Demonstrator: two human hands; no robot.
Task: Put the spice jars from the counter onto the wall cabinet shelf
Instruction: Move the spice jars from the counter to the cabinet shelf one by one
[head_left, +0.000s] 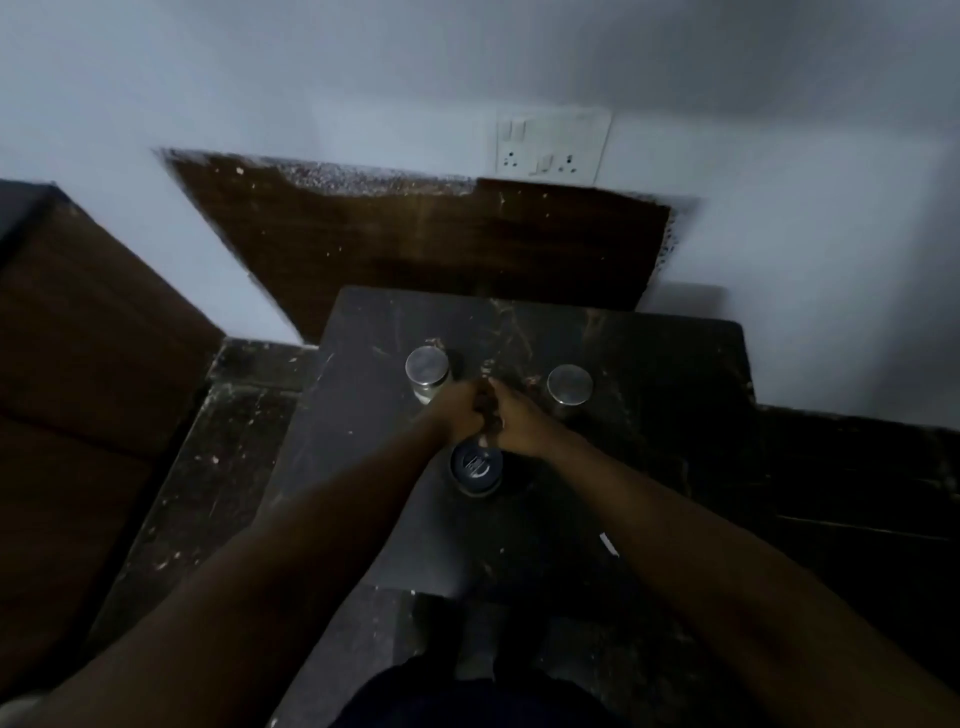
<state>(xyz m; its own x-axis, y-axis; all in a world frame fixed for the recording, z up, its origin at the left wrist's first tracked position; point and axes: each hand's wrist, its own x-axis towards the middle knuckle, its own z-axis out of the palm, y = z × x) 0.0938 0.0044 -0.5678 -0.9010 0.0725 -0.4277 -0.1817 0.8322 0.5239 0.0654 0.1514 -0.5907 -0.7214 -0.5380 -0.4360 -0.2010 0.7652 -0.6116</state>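
Three spice jars stand on the dark stone counter. A glass jar with a silver lid is at the left and a second silver-lidded jar is at the right. Nearer to me stands a jar with a dark lid. My left hand and my right hand meet between the two silver-lidded jars, just beyond the dark-lidded one. Their fingers curl around a small dark object pressed between them. The dim, blurred picture hides what that object is. No cabinet shelf is in view.
A brown wooden panel backs the counter against the pale wall. A white socket plate sits above it. A brown cabinet side rises at the left. Lower dark stone ledges flank the raised counter. A small white scrap lies near the front.
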